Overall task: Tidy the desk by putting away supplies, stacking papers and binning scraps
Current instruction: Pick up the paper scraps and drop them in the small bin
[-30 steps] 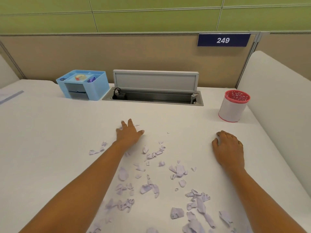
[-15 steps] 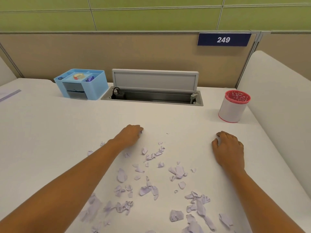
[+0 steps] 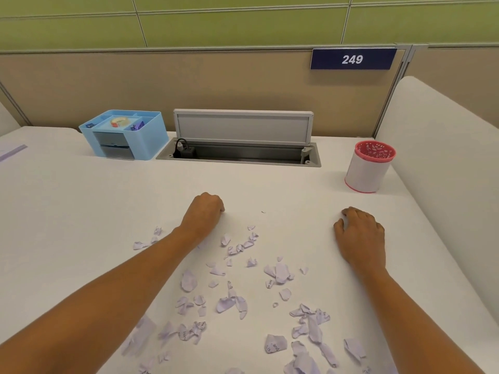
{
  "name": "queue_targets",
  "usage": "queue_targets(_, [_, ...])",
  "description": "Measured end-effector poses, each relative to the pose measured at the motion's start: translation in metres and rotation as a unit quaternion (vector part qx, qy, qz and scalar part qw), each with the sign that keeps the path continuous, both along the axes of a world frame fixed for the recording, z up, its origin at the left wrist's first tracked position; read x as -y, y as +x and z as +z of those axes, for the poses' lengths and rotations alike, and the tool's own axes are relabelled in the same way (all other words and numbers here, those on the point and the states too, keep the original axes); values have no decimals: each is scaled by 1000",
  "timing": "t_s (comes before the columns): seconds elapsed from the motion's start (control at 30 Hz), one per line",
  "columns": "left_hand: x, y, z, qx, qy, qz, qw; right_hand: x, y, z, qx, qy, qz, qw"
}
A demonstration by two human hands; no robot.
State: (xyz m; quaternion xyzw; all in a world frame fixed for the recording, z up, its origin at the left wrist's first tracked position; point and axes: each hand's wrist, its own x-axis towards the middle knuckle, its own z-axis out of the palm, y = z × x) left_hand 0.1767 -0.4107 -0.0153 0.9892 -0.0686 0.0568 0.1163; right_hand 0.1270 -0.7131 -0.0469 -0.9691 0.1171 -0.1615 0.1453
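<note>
Scrap-binning step, apparently: with left hand (image 3: 204,211) clenched mid-frame (contents indeterminate) and right hand (image 3: 360,233) slack on the bench (image 3: 81,211), gather paper scraps (image 3: 280,272) strewn lower centre, then transfer to pink-rimmed bin (image 3: 368,171), right of frame.

A navy rectangular sign reading 249 (image 3: 353,59) hangs on the beige partition panel (image 3: 162,85). Lower down, a grey recessed cable hatch (image 3: 240,155) stands lid-up, a black plug (image 3: 186,150) inside.

hands (image 3: 204,215) (image 3: 360,234): 2 | blue organizer (image 3: 151,143): 1 | pink-rimmed bin (image 3: 367,171): 1 | paper scraps (image 3: 279,272): dozens
</note>
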Motion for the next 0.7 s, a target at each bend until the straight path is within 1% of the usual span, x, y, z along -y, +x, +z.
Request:
queue_targets(0.17, [51,10,31,16,-112,-4,994,0,0,1,1,0,1,1000])
queue_targets(0.27, [98,28,51,28,-157,-42,986,0,1,1,-6,-12,-1,1000])
queue_targets(0.5, [228,69,95,74,-187,-154,967,-1,2,-3,8,4,-10,1000])
queue_targets(0.6, [274,83,107,74,-195,-171,963,-1,3,-4,24,-6,-18,1000])
queue_targets(0.7, [304,96,108,61,-194,-172,964,0,3,-5,20,-17,-16,1000])
